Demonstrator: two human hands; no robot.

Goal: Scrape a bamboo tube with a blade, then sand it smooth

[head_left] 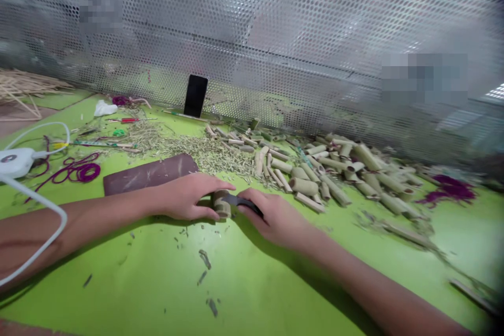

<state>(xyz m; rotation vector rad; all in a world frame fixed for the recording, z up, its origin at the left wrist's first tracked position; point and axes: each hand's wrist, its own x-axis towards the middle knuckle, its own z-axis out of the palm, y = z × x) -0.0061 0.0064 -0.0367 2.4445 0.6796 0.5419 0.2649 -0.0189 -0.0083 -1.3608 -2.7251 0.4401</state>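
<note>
My left hand (185, 197) grips a short, pale bamboo tube (221, 205) upright on the green table top (157, 278). My right hand (273, 215) holds a dark-bladed knife (241, 202), and its blade rests against the tube's side. The knife's handle is mostly hidden inside my right fist. Thin dark shavings lie on the table just below my hands. A heap of cut bamboo tubes (334, 170) spreads just beyond my right hand.
A brown abrasive strip (149, 174) lies behind my left hand, with fine bamboo scraps (197, 155) beyond it. A phone (196, 95) stands against a perforated metal wall (252, 21). A white cable (37, 205) crosses my left forearm. Purple cord (81, 170) lies at left.
</note>
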